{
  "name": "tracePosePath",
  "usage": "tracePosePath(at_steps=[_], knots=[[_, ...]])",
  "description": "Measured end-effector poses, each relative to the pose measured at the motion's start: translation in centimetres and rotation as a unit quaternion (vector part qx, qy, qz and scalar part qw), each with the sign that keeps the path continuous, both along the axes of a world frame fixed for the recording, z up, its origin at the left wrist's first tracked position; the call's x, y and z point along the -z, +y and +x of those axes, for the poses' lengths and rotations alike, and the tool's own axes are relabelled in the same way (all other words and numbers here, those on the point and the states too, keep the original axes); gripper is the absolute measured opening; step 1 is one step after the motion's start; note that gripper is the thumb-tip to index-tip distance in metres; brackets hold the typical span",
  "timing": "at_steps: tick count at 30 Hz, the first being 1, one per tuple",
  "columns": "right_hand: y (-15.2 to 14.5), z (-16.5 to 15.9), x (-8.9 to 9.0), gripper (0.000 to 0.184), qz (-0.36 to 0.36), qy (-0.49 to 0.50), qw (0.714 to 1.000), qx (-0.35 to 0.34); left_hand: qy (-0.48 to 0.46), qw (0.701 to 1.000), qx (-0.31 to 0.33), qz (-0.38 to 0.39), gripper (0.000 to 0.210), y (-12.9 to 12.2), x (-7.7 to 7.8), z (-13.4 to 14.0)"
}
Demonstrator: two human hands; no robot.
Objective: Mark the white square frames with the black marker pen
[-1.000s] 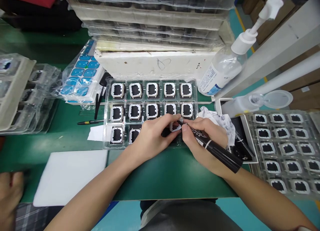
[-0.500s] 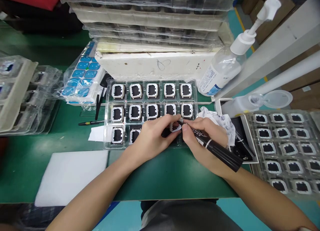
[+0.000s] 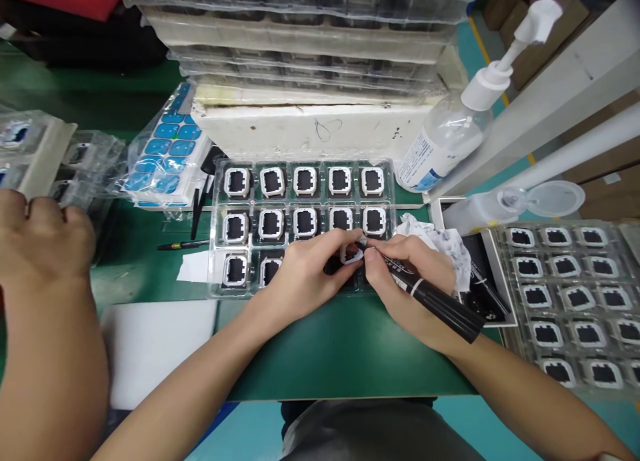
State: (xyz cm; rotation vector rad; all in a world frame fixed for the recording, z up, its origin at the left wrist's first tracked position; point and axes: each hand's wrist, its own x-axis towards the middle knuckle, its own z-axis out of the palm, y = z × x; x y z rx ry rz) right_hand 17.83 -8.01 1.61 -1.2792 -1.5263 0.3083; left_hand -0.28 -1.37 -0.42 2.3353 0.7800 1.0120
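Observation:
My left hand pinches a small white-rimmed frame between thumb and forefinger, just over the front row of a clear plastic tray. A thick black marker pen is gripped in my right hand, its tip against the frame. Fingers partly hide the frame and the pen tip. Similar white square frames with dark centres, such as this white frame, sit in the tray's pockets in three rows.
Another person's hand reaches in at the left. A pump bottle, a crumpled tissue and a white box stand right. A second tray lies further right. Stacked trays rise behind; a white foam sheet lies left.
Another person's arm has come in at the left, over the foam sheet and beside the stacked trays. My hands, the frame and the marker pen have hardly moved.

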Motion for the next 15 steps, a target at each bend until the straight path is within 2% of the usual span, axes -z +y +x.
tracePosePath(at_steps=[10, 15], knots=[[-0.09, -0.13, -0.10, 0.012, -0.002, 0.001, 1.000, 0.001, -0.006, 1.000, -0.004, -0.013, 0.035, -0.03, -0.05, 0.05], [-0.17, -0.01, -0.11, 0.013, 0.002, -0.007, 1.000, -0.012, -0.005, 1.000, -0.004, 0.004, 0.034, -0.05, 0.04, 0.10]])
